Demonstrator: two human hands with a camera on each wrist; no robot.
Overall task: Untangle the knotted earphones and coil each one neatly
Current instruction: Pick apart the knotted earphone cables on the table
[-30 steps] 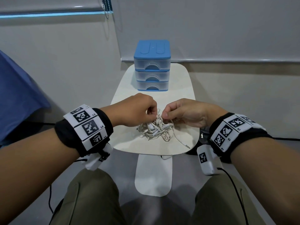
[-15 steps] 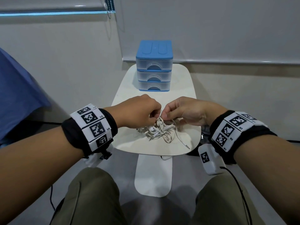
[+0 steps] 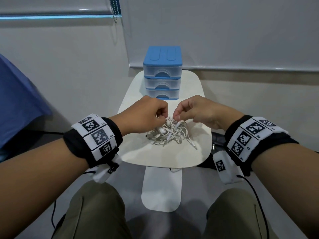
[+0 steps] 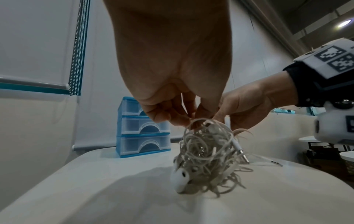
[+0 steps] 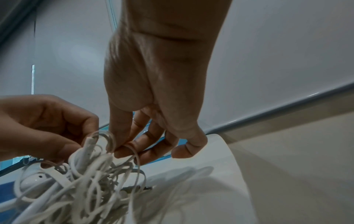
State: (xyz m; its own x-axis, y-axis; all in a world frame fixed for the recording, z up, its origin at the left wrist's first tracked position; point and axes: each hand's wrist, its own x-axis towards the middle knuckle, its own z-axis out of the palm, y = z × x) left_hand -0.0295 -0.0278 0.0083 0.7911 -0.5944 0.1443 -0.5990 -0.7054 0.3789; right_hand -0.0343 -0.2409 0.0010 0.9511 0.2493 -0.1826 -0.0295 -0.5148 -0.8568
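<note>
Both hands meet over the top of the earphone tangle [image 3: 168, 134], which sits on the small white table [image 3: 155, 156] directly beneath and between them, most of its mass resting on the surface while the uppermost loops are drawn up toward the fingers. The left hand [image 3: 145, 116] has its fingers curled and pinches strands at the crown of the clump; the right hand [image 3: 195, 111] does the same from the other side, thumb and forefinger closed on a loop, as the right wrist view shows most plainly. Gripping close together at the top probably lets the person pull one loop away from its neighbour while the weight of the bundle holds the rest down, a sensible way to find a free end. An earbud [image 4: 180, 179] pokes out at the bottom of the tangle on the left hand's side, and a jack plug [image 3: 194, 145] trails out toward the right hand's side, so nothing looks separated yet and the coiling is still to come. Beyond the fingertips stands a blue drawer unit [image 3: 162, 73], well apart from the cables. No brand shows on the earphones or drawers. The only writing is on the wristbands [image 3: 255, 135]: small codes beside the square markers, such as R2 and R3 on the right and L4 on the left.
</note>
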